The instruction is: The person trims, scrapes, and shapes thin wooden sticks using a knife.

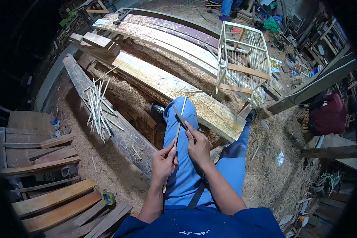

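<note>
Left hand (165, 164): fingers pinching a thin, pale wooden strip (178, 131)
Right hand (198, 146): fingers closed round a slim dark-bladed knife (179, 116) (crossing the strip)

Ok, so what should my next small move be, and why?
I'd probably slide the knife along the strip, away from your left hand: your right hand holds the knife across the strip, while the left grips it closer to you.

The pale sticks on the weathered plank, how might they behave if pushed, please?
The sticks would probably scatter, as they lie loosely crossed. Each looks light, being thin. Some may tip off the plank, their ends overhanging its edge.
</note>
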